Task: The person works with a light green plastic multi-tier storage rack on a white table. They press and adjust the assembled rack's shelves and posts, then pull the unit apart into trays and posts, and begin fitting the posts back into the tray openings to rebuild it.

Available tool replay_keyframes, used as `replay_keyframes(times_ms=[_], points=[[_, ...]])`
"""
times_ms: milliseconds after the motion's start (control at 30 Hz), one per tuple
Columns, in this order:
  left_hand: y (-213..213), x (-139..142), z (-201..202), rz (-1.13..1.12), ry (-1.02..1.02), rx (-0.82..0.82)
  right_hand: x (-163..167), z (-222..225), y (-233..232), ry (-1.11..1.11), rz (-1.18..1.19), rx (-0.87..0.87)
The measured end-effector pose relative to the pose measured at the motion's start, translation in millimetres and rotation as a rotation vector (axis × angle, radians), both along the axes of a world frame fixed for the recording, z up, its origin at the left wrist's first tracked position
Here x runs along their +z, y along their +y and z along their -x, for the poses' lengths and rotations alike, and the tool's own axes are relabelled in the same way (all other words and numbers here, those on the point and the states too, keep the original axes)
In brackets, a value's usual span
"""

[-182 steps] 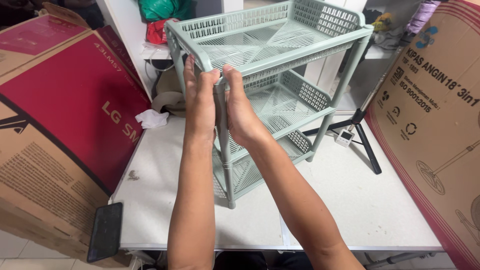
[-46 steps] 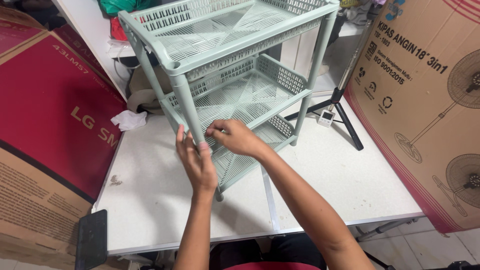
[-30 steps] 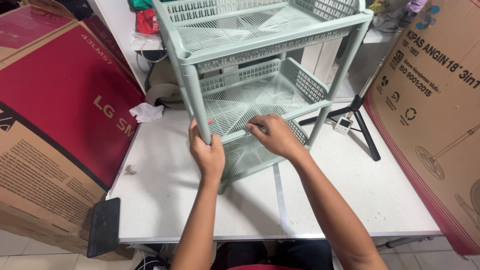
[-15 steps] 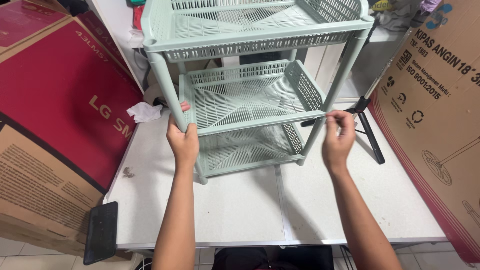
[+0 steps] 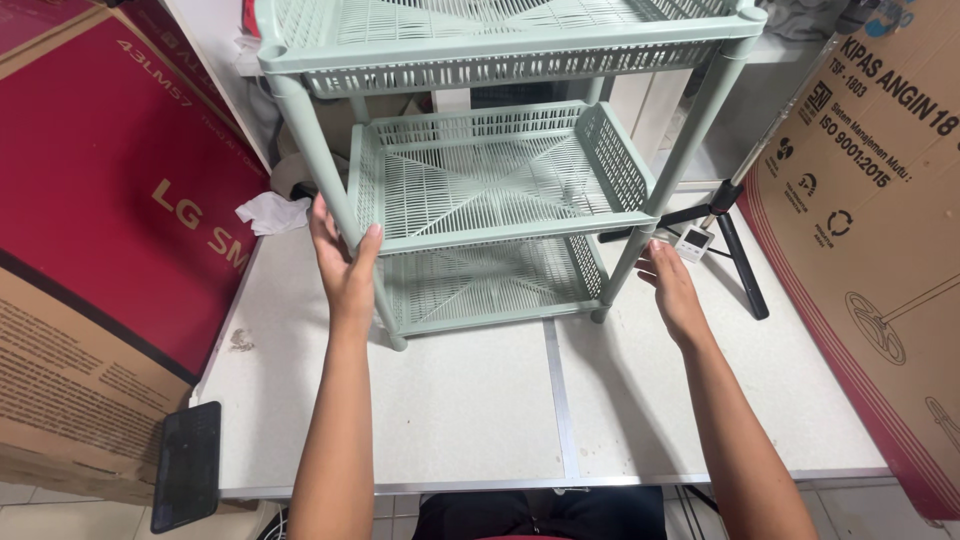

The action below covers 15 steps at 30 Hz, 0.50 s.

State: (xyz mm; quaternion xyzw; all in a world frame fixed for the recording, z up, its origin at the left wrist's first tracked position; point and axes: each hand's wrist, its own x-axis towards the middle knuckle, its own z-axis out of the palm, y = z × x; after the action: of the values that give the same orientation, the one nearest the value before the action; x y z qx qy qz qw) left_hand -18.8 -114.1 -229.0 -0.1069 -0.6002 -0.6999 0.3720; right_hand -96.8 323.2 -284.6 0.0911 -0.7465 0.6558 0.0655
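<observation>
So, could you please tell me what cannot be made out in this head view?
- Rack: top shelf cut off by the upper edge.
- Left hand: palm faces the front post, so contact cannot be judged.
- Tripod: head hidden behind the rack.
- Phone: screen dark, nothing readable.

A home storage corner: big appliance cartons [image 5: 110,230] beside a white table [image 5: 480,400].

A white bench [image 5: 480,400] carries a green rack [image 5: 480,190] at its middle, a crumpled tissue [image 5: 272,212] far left, a phone [image 5: 187,465] overhanging its near left corner, and a small meter [image 5: 692,242] far right.
</observation>
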Motion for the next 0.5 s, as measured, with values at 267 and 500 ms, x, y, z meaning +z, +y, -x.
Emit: replay_keyframes(times_ms=[267, 500], points=[[-3.1, -68.2, 2.4, -0.147, -0.267, -0.067, 2.6, 24.8, -14.0, -0.104, 0.073, 0.110], [1.1, -74.2, 15.9, -0.164, -0.283, -0.034, -1.9, 21.5, -24.8, -0.092, 0.245, 0.115]])
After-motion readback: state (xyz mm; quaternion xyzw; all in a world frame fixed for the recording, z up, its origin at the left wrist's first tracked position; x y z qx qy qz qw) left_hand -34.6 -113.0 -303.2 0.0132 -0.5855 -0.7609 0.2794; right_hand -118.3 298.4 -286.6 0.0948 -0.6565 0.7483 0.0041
